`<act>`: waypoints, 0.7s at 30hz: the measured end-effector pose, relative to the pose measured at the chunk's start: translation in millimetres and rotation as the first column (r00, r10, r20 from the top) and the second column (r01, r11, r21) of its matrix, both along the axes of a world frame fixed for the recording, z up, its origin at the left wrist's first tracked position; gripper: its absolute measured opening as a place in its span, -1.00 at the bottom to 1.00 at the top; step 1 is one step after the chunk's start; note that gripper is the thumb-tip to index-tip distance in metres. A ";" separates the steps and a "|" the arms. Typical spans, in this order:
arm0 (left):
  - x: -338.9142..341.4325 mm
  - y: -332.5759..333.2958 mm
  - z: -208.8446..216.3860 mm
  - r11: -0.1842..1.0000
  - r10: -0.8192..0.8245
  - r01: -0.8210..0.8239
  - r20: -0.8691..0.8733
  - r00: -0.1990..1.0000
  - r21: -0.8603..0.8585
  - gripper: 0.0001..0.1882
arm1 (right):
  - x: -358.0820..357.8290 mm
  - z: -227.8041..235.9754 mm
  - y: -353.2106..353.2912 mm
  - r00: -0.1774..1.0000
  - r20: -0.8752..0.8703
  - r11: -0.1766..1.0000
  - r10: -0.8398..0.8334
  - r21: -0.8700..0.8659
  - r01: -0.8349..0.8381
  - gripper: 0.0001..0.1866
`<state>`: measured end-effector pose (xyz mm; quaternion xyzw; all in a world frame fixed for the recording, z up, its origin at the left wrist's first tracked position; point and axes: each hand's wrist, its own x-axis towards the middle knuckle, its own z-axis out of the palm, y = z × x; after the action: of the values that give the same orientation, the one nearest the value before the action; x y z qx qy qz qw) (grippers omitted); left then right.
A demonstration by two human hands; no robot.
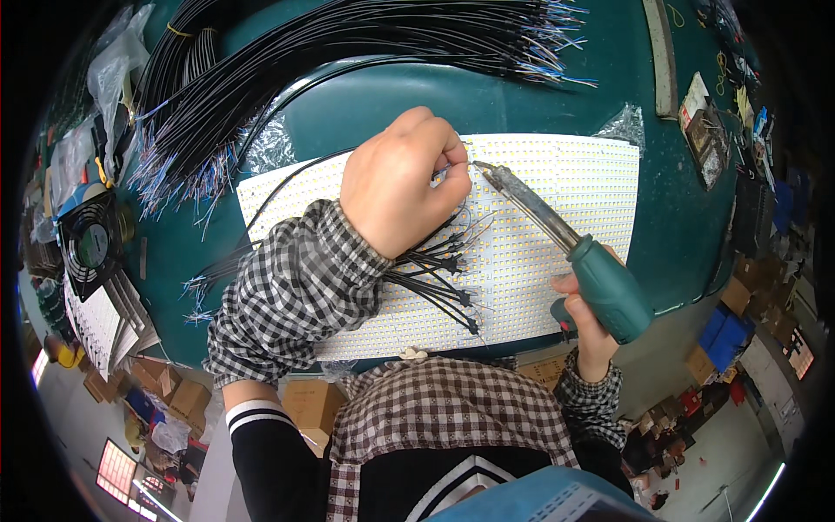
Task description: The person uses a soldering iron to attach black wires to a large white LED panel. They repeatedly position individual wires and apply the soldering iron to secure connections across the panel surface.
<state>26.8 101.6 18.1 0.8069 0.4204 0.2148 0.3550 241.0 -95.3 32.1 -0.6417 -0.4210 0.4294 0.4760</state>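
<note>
Soldering iron (569, 237) over LED panel (591, 187).
Left hand (404, 178) pinches black cable (322, 158), likely steadying it; right hand (589, 326) grips iron's handle (611, 291), tip (484, 171) toward 10:30, presumably avoiding heat.

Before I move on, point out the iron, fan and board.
Iron (588, 263): head view, front of its green handle.
Fan (89, 247): head view, on its hub.
Board (526, 265): head view, right half, among the LEDs.

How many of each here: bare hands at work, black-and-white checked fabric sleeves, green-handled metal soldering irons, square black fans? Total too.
Bare hands: 2 (left hand, right hand)
Checked sleeves: 2 (left sleeve, right sleeve)
Soldering iron: 1
Square black fan: 1
Total: 6
</note>
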 end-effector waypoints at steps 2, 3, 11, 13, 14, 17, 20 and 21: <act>0.3 0.0 1.1 1.000 0.001 -0.001 -0.002 1.000 -0.001 -0.89 | 0.6 -0.6 -1.2 1.000 0.020 1.000 0.004 0.010 -0.004 -0.36; 0.5 -0.2 1.6 1.000 0.002 -0.002 -0.003 1.000 -0.001 -0.89 | 0.8 -0.8 -1.9 1.000 0.030 1.000 0.006 0.015 -0.006 -0.35; 0.6 -0.1 0.8 1.000 0.010 -0.010 -0.004 1.000 0.003 -0.89 | -5.1 4.0 1.2 0.995 -0.089 0.998 -0.048 -0.037 0.045 -0.39; 1.1 -0.2 1.1 1.000 0.008 -0.008 -0.004 1.000 0.007 -0.89 | -6.1 4.5 1.0 0.991 -0.105 0.996 -0.086 -0.043 0.082 -0.50; 1.4 -0.3 1.2 1.000 0.006 -0.006 -0.003 1.000 0.007 -0.89 | -5.0 4.2 0.8 0.992 -0.088 0.996 -0.086 -0.042 0.082 -0.57; 0.9 -0.3 1.8 1.000 0.010 -0.010 -0.002 1.000 0.012 -0.89 | -3.6 6.9 1.9 0.995 -0.040 0.994 -0.091 -0.058 0.088 -0.72; 1.4 -0.5 1.3 1.000 0.016 -0.016 0.001 1.000 0.011 -0.90 | -3.0 7.0 2.9 0.997 -0.016 0.996 -0.079 -0.037 0.079 -0.74; 1.4 -0.7 1.2 1.000 0.019 -0.019 0.002 1.000 0.009 -0.90 | -2.9 6.6 3.2 0.997 -0.013 0.997 -0.072 -0.022 0.071 -0.74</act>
<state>28.2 100.9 19.3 0.8043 0.4265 0.2209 0.3497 238.0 -92.1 38.7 -0.6585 -0.3899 0.4209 0.4870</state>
